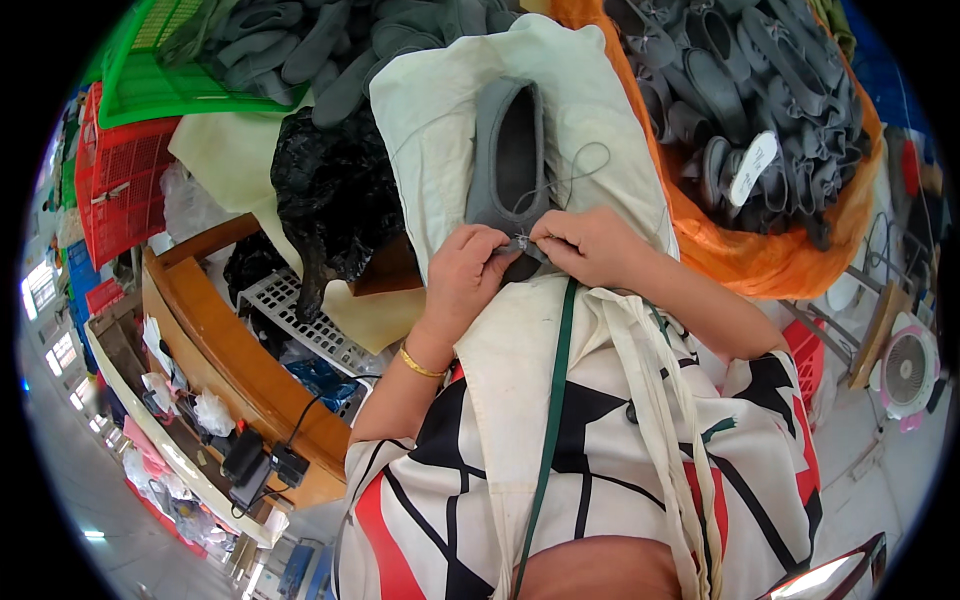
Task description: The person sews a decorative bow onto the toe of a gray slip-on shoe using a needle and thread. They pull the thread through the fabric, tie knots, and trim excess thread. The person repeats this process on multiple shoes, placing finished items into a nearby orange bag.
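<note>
A grey slip-on shoe (487, 150) lies on a pale cloth-covered pad (420, 110) in front of me, its toe toward my body. Both hands meet at the toe end. My left hand (467, 262) pinches one side of a small grey bow (521, 243) there, fingers closed. From the other side my right hand (585, 245) is closed on the bow too, thumb and forefinger together. A thin dark thread (590, 160) loops up from near the right fingers across the shoe opening onto the cloth. Whether a needle is in the fingers cannot be made out.
Grey shoes (350, 50) spill from a green basket (140, 80) at the far left. More shoes with bows fill an orange sack (690, 250) at the right. A black plastic bag (335, 190) and wooden furniture (220, 330) stand left; a small fan (906, 365) sits right.
</note>
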Demonstrator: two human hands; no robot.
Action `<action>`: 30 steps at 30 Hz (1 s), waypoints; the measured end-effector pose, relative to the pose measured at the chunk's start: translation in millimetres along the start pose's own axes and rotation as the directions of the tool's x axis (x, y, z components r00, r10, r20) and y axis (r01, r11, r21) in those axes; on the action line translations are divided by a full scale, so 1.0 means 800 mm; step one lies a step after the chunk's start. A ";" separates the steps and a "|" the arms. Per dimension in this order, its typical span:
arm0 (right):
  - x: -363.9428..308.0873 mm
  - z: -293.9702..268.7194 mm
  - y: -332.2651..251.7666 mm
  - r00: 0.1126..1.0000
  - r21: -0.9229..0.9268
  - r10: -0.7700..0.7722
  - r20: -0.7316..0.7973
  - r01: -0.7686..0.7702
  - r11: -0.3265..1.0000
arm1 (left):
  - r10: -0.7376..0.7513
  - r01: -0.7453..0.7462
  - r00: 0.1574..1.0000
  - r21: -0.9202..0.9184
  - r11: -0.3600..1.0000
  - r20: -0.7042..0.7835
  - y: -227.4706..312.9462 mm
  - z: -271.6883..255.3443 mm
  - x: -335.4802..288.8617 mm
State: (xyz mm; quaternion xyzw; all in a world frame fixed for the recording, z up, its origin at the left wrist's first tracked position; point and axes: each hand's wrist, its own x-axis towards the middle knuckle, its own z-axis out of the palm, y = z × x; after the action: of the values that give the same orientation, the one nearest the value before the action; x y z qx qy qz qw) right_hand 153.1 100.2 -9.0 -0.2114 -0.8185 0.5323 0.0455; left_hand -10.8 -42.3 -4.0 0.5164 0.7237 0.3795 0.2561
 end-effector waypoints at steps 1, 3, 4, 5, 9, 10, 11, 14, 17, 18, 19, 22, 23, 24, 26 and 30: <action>-0.003 0.002 0.000 0.999 -0.049 -0.039 -0.017 0.038 0.998 | 0.010 -0.010 1.000 0.002 1.000 -0.012 0.000 0.001 -0.001; -0.008 0.004 0.002 0.992 -0.148 -0.118 -0.048 0.110 0.983 | 0.033 -0.033 0.999 0.006 0.999 -0.034 -0.001 0.004 -0.002; -0.010 0.005 0.001 0.991 -0.170 -0.127 -0.047 0.117 0.978 | 0.039 -0.039 0.998 0.001 0.999 -0.049 -0.002 0.005 -0.003; -0.011 0.004 -0.001 0.990 -0.193 -0.136 -0.045 0.125 0.973 | 0.045 -0.046 0.997 -0.005 0.999 -0.064 -0.004 0.008 -0.004; -0.013 0.001 -0.009 0.994 -0.280 -0.104 0.010 0.103 0.954 | 0.045 -0.048 0.994 -0.026 0.999 -0.098 -0.010 0.012 -0.011; -0.013 0.002 -0.008 0.994 -0.280 -0.113 0.005 0.110 0.954 | 0.049 -0.051 0.994 -0.025 0.998 -0.100 -0.012 0.013 -0.012; -0.013 0.002 -0.007 0.993 -0.281 -0.122 0.001 0.117 0.953 | 0.051 -0.054 0.993 -0.025 0.998 -0.103 -0.014 0.013 -0.014; -0.013 0.001 -0.007 0.992 -0.290 -0.129 -0.006 0.122 0.949 | 0.061 -0.065 0.992 -0.031 0.997 -0.114 -0.015 0.015 -0.013; -0.013 0.001 -0.007 0.992 -0.294 -0.123 0.005 0.119 0.948 | 0.063 -0.067 0.991 -0.030 0.997 -0.121 -0.017 0.016 -0.015; -0.013 0.001 -0.007 0.993 -0.295 -0.120 0.009 0.117 0.948 | 0.065 -0.069 0.991 -0.028 0.997 -0.121 -0.018 0.016 -0.015; -0.012 0.001 -0.007 0.993 -0.303 -0.120 0.014 0.119 0.946 | 0.065 -0.069 0.990 -0.028 0.997 -0.124 -0.019 0.017 -0.016; -0.011 0.002 -0.007 0.992 -0.320 -0.123 0.030 0.126 0.939 | 0.068 -0.072 0.988 -0.023 0.997 -0.136 -0.021 0.018 -0.018; -0.011 0.002 -0.007 0.992 -0.324 -0.124 0.038 0.130 0.937 | 0.072 -0.075 0.987 -0.018 0.997 -0.143 -0.021 0.019 -0.019; -0.011 0.002 -0.007 0.991 -0.327 -0.126 0.044 0.133 0.936 | 0.075 -0.078 0.986 -0.014 0.997 -0.149 -0.021 0.020 -0.019; -0.009 0.002 -0.009 0.991 -0.323 -0.121 0.051 0.131 0.937 | 0.109 -0.110 0.981 0.002 0.994 -0.159 -0.018 0.018 -0.017; -0.007 0.007 -0.019 0.992 -0.381 -0.012 0.124 0.059 0.923 | 0.124 -0.124 0.975 0.015 0.992 -0.184 -0.014 0.020 -0.018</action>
State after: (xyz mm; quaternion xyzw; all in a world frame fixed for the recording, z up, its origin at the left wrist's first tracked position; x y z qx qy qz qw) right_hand 152.0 87.9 2.9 -0.1694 -0.9118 0.3724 -0.0360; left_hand 0.2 -53.2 -22.7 0.5236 0.7113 0.4397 0.1628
